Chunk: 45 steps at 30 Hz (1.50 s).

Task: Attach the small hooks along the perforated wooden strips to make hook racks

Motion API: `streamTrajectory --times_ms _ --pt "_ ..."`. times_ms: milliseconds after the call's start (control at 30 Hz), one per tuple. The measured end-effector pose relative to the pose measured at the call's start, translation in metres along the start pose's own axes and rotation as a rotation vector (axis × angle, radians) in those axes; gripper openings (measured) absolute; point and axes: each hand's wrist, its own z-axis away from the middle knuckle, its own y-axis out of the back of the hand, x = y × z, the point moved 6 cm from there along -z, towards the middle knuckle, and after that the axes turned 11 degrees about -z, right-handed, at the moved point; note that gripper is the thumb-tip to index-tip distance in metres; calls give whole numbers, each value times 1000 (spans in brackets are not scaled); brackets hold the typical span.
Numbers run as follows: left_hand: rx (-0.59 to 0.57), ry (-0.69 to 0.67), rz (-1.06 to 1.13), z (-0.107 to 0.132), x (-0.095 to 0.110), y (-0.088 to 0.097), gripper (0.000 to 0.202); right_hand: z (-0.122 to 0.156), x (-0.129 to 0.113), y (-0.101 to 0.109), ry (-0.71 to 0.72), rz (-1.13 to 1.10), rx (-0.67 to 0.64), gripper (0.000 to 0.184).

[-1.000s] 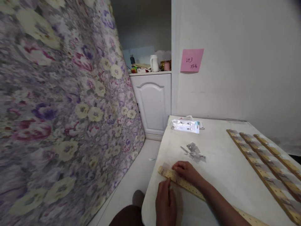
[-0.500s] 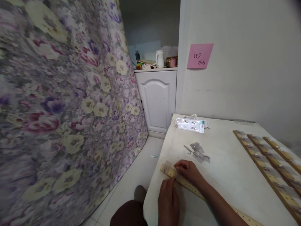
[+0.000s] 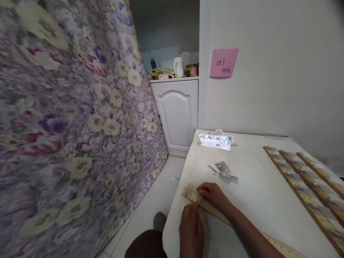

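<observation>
A pale wooden strip with rows of holes (image 3: 215, 211) lies slantwise on the white table, running under my right forearm. Clear plastic packets (image 3: 191, 187) sit on its far left end. My right hand (image 3: 213, 195) is closed in a pinch over that end, its fingertips on a small clear plastic packet. Just below, my left hand (image 3: 191, 225) has thumb and fingers pressed together at the strip's near edge; what lies between its fingertips is too small to make out. Beyond the hands is a loose pile of small clear packets with metal bits (image 3: 224, 172).
Wooden strips lined with clear packets (image 3: 303, 190) lie along the table's right side. A clear blister pack (image 3: 215, 141) is at the back. A floral curtain (image 3: 80, 125) hangs on the left, and a white cabinet (image 3: 176, 114) stands behind. A pink note (image 3: 223, 62) is on the wall.
The whole view has shifted slightly, so things appear a little further left. Both hands stay at the strip's end, with only small finger movement.
</observation>
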Motion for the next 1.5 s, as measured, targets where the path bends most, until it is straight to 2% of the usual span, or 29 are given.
streamTrajectory --times_ms 233,533,700,1033,1267,1500 --pt "7 -23 -49 2 -10 -9 37 3 -7 2 -18 52 19 19" --pt "20 -30 -88 -1 -1 -1 35 4 -6 3 -24 -6 61 21" --pt "20 -26 -93 -1 -4 -4 33 5 -4 2 -39 -21 36 17" --pt "53 -37 -91 -3 -3 -1 32 4 0 2 -53 -45 25 23" --pt "-2 -23 -100 -2 -4 -5 34 2 2 1 -50 -97 12 30" --pt "-18 -44 -104 -3 -7 -7 33 2 4 3 -18 -119 12 26"
